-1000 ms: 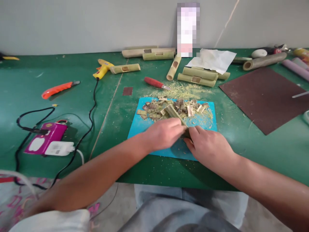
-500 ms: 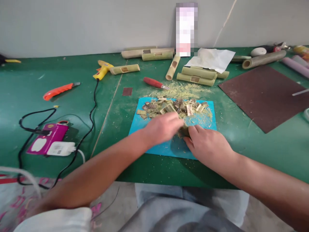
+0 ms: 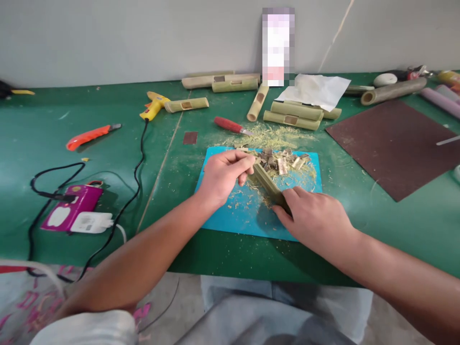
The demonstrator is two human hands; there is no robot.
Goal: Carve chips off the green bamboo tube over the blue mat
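Note:
A green bamboo tube (image 3: pixel 269 184) slants over a blue mat (image 3: pixel 247 223). My right hand (image 3: pixel 316 218) is wrapped round its near end, thumb along the side. At the far end is my left hand (image 3: pixel 224 175), fingers curled and thumb pinched against them. What the pinch holds, if anything, is hidden. Behind the tube, brown and pale bamboo chips (image 3: pixel 282 165) lie heaped on the mat with fine shavings. A red-handled knife (image 3: pixel 230 125) rests just beyond the mat, beside yellowish sawdust.
Cut bamboo tubes (image 3: pixel 293 120) lie at the back, some under white paper (image 3: pixel 312 91). A dark brown sheet (image 3: pixel 391 148) is at right. Leftward are an orange utility knife (image 3: pixel 89 137), a yellow glue gun (image 3: pixel 155 106) with a black cord, and a purple power strip (image 3: pixel 70 207).
My left hand has moved left and away from me, from the tube's middle to its far end, uncovering more of the tube. My right hand keeps its hold.

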